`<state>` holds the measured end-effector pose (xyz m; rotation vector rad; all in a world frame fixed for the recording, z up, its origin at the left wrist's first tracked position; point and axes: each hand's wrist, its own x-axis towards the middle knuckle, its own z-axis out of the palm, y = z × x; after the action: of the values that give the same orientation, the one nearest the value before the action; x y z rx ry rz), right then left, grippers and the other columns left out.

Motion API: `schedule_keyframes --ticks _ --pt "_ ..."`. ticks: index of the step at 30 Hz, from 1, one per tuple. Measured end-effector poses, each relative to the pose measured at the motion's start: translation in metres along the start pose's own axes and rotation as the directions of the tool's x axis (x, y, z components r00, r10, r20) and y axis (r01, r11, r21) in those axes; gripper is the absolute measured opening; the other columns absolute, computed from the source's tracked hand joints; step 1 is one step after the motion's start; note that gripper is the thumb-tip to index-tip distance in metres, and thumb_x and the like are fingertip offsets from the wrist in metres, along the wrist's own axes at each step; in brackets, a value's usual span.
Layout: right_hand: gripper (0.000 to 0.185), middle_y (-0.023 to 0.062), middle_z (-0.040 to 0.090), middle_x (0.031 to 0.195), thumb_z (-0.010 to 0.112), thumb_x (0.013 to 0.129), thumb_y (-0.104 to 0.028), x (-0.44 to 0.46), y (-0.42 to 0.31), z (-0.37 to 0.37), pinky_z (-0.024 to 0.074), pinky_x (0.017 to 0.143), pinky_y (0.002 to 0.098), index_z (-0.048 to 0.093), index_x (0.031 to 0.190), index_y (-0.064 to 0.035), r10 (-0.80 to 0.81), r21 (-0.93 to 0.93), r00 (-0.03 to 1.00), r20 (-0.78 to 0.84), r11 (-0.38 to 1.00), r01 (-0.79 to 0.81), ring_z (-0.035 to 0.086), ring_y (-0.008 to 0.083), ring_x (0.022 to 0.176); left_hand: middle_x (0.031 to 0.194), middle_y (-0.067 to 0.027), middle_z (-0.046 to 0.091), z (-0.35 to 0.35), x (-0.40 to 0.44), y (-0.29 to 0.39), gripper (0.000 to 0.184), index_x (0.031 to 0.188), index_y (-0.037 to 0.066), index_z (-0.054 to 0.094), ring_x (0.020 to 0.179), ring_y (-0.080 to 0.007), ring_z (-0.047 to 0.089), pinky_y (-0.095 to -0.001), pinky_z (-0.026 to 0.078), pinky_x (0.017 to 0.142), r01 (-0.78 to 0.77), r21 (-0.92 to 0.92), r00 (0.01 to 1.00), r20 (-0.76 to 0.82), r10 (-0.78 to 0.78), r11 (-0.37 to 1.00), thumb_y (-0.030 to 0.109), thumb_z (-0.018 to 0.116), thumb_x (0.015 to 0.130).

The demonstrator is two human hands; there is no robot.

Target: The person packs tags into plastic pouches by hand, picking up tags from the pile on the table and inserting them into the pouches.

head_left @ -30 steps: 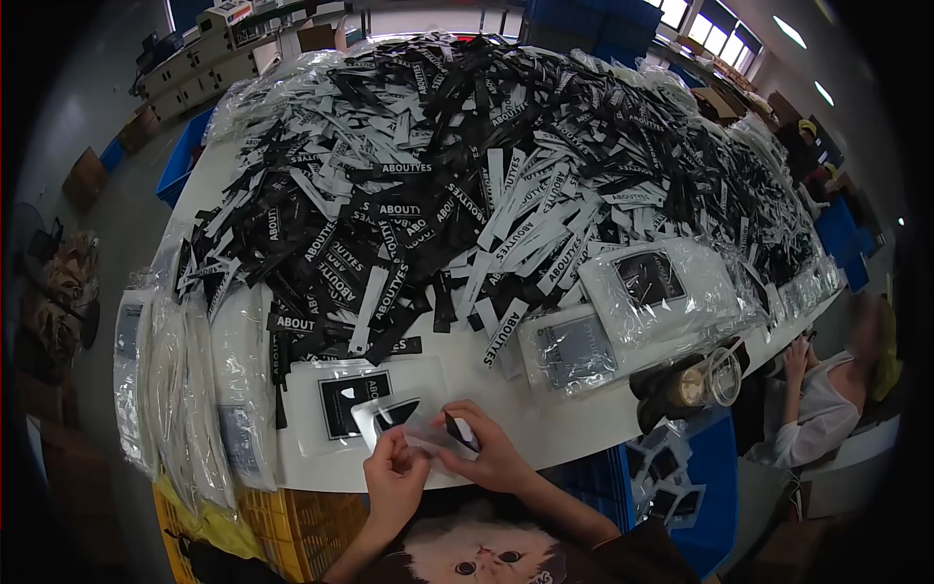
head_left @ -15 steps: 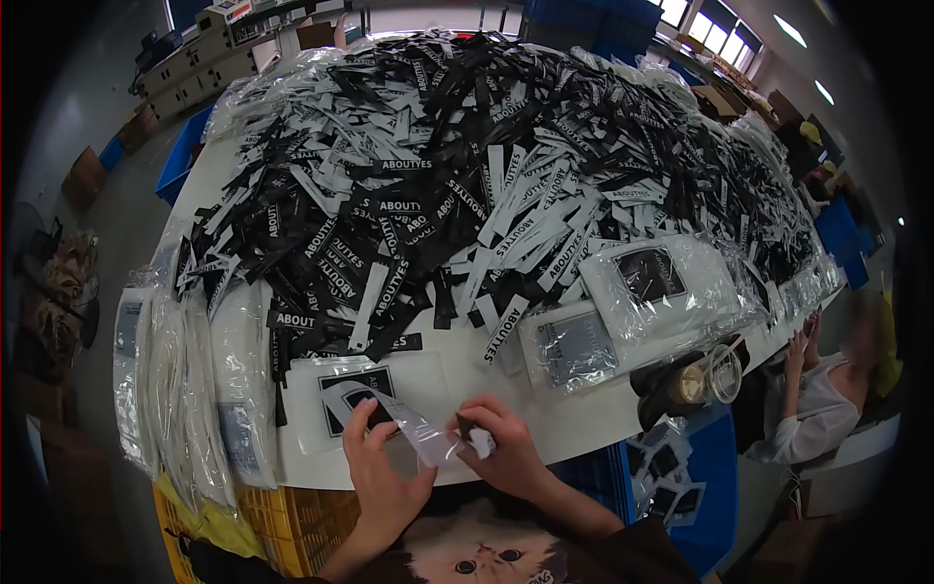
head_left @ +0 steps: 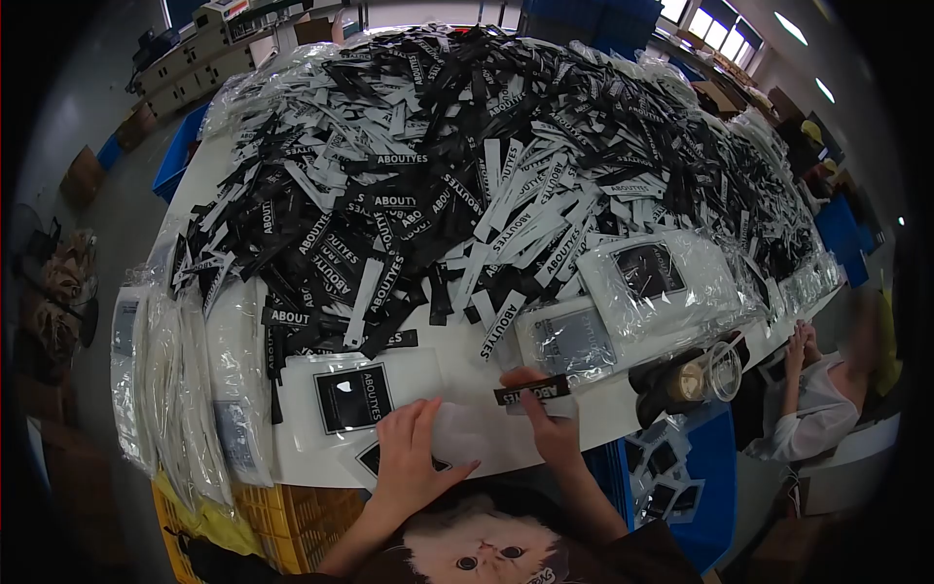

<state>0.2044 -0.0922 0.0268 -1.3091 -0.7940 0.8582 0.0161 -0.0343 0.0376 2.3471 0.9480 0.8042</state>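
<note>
My left hand [head_left: 413, 453] lies across a translucent plastic bag [head_left: 491, 433] with a black printed panel, its fingers at the bag's upper edge and its thumb lower down. Part of this bag is hidden under the hand. To the right, my right hand [head_left: 553, 428] pinches a black ABOUTYES strip [head_left: 535, 390] together with a white piece. Beyond my left hand, a stack of plastic bags [head_left: 302, 399] with a black ABOUTYES panel lies on the table. A large heap of black and white ABOUTYES strips [head_left: 438, 185] spreads behind it.
Wrapped bag bundles [head_left: 671, 282] lie at right; long wrapped bundles [head_left: 185, 389] line the left edge. A cup with a tan drink [head_left: 693, 383] stands near the right edge. Below are a blue bin [head_left: 715, 487] and a yellow crate [head_left: 302, 521]. A person [head_left: 817, 399] sits at right.
The plastic bag has come off the stack towards me, baring the printed panel beneath. My right hand has moved right and up, and the black strip in it now shows its lettering.
</note>
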Motion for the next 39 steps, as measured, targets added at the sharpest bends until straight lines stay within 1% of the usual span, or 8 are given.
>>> schedule_keyframes --ticks 4,14,17,21,26,33,36,39 --pt "0.022 0.0222 0.058 0.113 0.042 0.095 -0.012 -0.004 -0.023 0.012 0.0416 0.097 0.0359 0.055 0.107 0.0011 -0.058 0.622 0.997 0.048 0.783 0.016 0.055 0.0266 0.108 0.116 -0.0162 0.046 0.002 0.001 0.008 0.090 0.127 0.000 0.039 0.107 -0.0313 0.044 -0.0436 0.033 0.089 0.005 -0.004 0.998 0.060 -0.005 1.000 0.031 0.083 0.054" --pt "0.022 0.0119 0.061 0.115 0.060 0.087 -0.009 -0.020 -0.012 0.028 0.0461 0.084 0.0281 0.059 0.107 -0.0001 0.201 0.000 0.935 0.293 0.978 -0.210 0.057 0.0145 0.101 0.091 -0.0156 0.063 -0.024 -0.004 -0.012 0.054 0.123 0.001 0.048 0.066 -0.0246 0.061 -0.0310 0.044 0.054 0.285 -0.371 0.958 0.075 -0.277 0.884 0.016 0.071 0.076" --pt "0.022 0.0098 0.066 0.101 0.062 0.086 -0.010 -0.014 -0.023 0.035 0.0492 0.075 0.0282 0.061 0.106 -0.0011 0.053 0.199 0.998 -0.018 0.979 -0.048 0.063 0.0144 0.089 0.062 -0.0145 0.058 -0.030 -0.004 -0.024 0.021 0.100 0.001 0.062 0.048 -0.0240 0.056 -0.0305 0.042 0.047 0.352 -0.338 0.924 0.277 -0.265 0.873 0.015 0.064 0.084" --pt "0.018 0.0135 0.065 0.074 0.063 0.084 -0.011 -0.004 -0.023 0.006 0.0477 0.060 0.0287 0.065 0.100 -0.0033 -0.215 -0.539 0.930 0.299 0.766 0.350 0.063 0.0219 0.063 0.057 -0.0153 0.055 -0.028 -0.002 -0.019 0.013 0.088 0.001 0.064 0.046 -0.0254 0.054 -0.0302 0.041 0.046 0.334 -0.319 0.928 0.275 -0.251 0.887 0.014 0.062 0.085" --pt "0.021 0.0029 0.064 0.069 0.060 0.086 -0.015 0.011 -0.015 -0.016 0.0436 0.057 0.0265 0.064 0.101 -0.0003 0.459 -0.440 0.434 0.776 0.885 -0.149 0.055 0.0092 0.061 0.061 -0.0153 0.057 -0.034 -0.001 -0.015 0.013 0.089 0.002 0.065 0.048 -0.0258 0.055 -0.0306 0.042 0.047 0.266 -0.414 0.933 0.337 -0.125 0.871 0.013 0.063 0.084" --pt "0.030 -0.0009 0.063 0.078 0.065 0.085 -0.021 0.006 0.004 0.000 0.0415 0.058 0.0236 0.063 0.108 -0.0020 0.437 -0.410 0.459 0.773 0.897 -0.165 0.051 0.0053 0.066 0.063 -0.0139 0.059 -0.029 -0.008 -0.018 0.016 0.088 0.002 0.065 0.053 -0.0220 0.059 -0.0264 0.045 0.051 0.334 -0.376 0.900 0.399 -0.174 0.864 0.014 0.070 0.078" --pt "0.028 0.0010 0.063 0.081 0.070 0.080 -0.018 0.002 0.003 -0.003 0.0415 0.060 0.0225 0.064 0.103 -0.0019 0.363 0.142 0.761 0.537 0.851 -0.506 0.052 0.0052 0.070 0.065 -0.0128 0.060 -0.029 -0.004 -0.016 0.016 0.087 0.000 0.065 0.055 -0.0190 0.060 -0.0246 0.045 0.053 0.412 -0.525 0.908 0.300 -0.291 0.745 0.011 0.071 0.076" --pt "0.016 0.0046 0.061 0.075 0.068 0.081 -0.009 -0.011 -0.013 0.012 0.0425 0.059 0.0234 0.064 0.092 0.0014 0.136 -0.091 0.829 0.543 0.991 -0.103 0.054 0.0065 0.070 0.069 -0.0110 0.062 -0.026 0.002 -0.003 0.016 0.088 -0.001 0.065 0.060 -0.0157 0.061 -0.0242 0.047 0.056 0.381 -0.630 0.925 0.246 -0.291 0.677 0.009 0.071 0.077"
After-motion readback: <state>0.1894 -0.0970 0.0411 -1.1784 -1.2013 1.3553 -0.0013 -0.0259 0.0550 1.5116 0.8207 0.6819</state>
